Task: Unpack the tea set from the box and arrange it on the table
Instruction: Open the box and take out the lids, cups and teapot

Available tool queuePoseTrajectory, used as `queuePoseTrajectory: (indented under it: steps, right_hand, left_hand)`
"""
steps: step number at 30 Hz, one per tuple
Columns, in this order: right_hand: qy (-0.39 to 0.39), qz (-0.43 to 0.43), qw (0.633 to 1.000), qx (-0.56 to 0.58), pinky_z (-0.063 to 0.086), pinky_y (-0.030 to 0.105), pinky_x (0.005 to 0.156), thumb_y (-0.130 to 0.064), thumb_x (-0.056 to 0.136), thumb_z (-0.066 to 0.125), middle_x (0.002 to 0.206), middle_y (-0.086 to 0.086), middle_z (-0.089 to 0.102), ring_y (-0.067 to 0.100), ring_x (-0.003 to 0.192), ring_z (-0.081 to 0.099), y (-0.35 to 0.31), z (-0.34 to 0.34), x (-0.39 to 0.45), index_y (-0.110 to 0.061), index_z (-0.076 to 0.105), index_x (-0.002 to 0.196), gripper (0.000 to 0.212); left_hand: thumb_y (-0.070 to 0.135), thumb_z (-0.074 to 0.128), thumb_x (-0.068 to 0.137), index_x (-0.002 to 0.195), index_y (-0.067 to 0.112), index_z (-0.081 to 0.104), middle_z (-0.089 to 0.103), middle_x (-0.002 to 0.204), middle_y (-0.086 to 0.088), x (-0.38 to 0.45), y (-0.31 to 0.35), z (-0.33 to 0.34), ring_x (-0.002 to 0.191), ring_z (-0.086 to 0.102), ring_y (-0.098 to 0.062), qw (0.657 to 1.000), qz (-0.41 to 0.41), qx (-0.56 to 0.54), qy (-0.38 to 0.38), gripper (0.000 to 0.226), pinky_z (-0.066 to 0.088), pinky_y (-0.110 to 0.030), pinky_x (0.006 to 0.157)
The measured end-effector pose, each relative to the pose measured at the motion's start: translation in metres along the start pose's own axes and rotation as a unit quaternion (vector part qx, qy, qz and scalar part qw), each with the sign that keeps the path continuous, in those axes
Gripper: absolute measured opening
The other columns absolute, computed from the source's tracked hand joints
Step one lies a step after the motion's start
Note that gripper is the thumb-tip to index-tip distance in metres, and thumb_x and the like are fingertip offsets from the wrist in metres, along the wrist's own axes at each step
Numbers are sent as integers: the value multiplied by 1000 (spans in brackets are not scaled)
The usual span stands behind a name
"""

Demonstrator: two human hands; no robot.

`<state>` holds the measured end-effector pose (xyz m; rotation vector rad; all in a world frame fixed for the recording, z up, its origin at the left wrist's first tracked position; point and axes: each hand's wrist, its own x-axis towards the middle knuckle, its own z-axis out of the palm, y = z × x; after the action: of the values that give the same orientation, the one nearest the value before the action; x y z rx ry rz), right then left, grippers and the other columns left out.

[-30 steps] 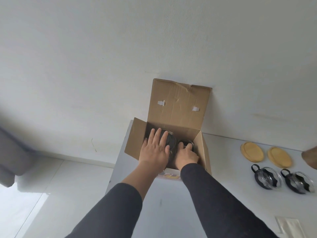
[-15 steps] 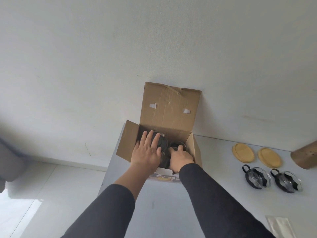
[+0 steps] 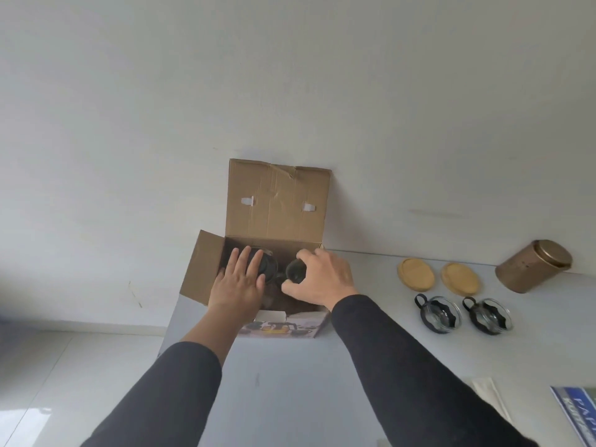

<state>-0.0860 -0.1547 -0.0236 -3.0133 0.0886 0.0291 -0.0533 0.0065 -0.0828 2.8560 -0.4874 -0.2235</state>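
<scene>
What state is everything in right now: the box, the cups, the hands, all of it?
Cardboard box: open, flaps up.
Left hand: flat on a dark piece inside.
Right hand: grips a dark cup.
Two glass cups: upright on table.
Two wooden coasters: lying flat.
Brown canister: lid on.

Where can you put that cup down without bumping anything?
Bare table lies in front of the box, between the two sleeves. More lies between the box and the wooden coasters. It is crowded farther right: coasters, two glass cups and a brown tin.
</scene>
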Motion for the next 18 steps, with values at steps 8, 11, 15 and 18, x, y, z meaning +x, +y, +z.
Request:
queuePoseTrajectory:
  steps: [8,11,15,18]
  right_hand:
    - [109,14,994,-28,37,31,68,-61,87,41,104,11,56,29,92,55,39,-20,-30,-14,48,121,58]
    - [137,56,989,-15,36,30,64,-61,88,43,102,11,51,30,86,55,55,-26,-44,-12,47,120,58]
    - [169,120,978,18,38,29,63,-62,86,48,106,13,46,31,85,57,88,-33,-65,-10,44,125,65]
    - [186,146,971,36,46,34,70,-65,79,56,106,14,48,34,86,58,120,-34,-77,-7,46,125,74]
  left_hand:
    - [37,18,101,152,22,7,2,161,0,-2,-1,-3,148,-3,-22,1000,-4,-29,4,54,15,-41,120]
    - [36,24,101,144,18,31,19,157,-2,-1,11,-13,148,8,-22,997,-2,-51,60,47,15,-48,118]
    - [37,26,101,143,14,34,18,158,-4,6,58,-20,148,3,-21,994,45,-51,89,48,9,-49,119]
    - [35,28,100,145,15,29,16,159,-3,7,105,-11,148,2,-19,990,104,-40,85,49,9,-45,119]
